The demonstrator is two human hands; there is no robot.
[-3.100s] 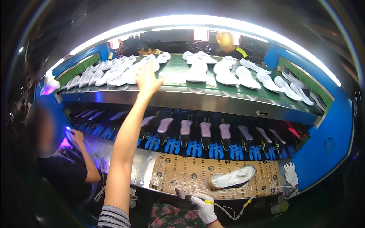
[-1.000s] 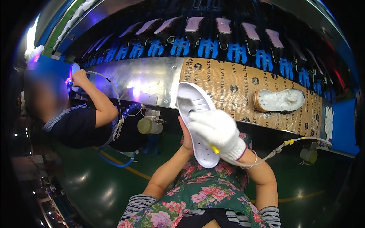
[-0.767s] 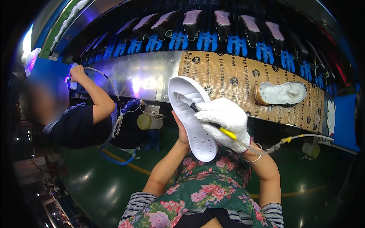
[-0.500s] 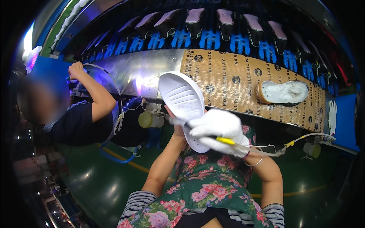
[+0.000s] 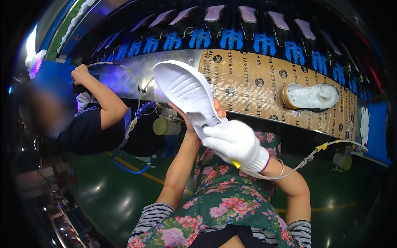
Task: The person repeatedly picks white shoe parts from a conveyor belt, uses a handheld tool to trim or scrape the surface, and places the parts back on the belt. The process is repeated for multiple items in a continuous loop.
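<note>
A white shoe sole (image 5: 182, 87), its ribbed hollow side facing up, is tilted in my bare left hand (image 5: 187, 118). The fingers wrap under it, and fingertips show over its right edge. A grey patch lies inside the narrower half. My right hand (image 5: 235, 142), in a white knit glove, is closed over the sole's near end. A slim tool with a yellow collar (image 5: 235, 163) is in its grip, joined to a thin whitish hose (image 5: 285, 173) that runs right. The tool's tip is mostly hidden by the glove, with a dark spot showing on the sole beside the fingers.
Printed cardboard (image 5: 248, 82) covers part of the metal bench (image 5: 169, 58), and a pale-topped shoe form (image 5: 314, 97) lies on it. Behind runs a row of forms on blue holders (image 5: 231, 39). A white glove (image 5: 364, 126) hangs right. At left, a co-worker's arm (image 5: 107, 97) reaches forward.
The sole has moved up and left and tilted more. My right hand has shifted down slightly, and the grey patch inside the sole shows now.
</note>
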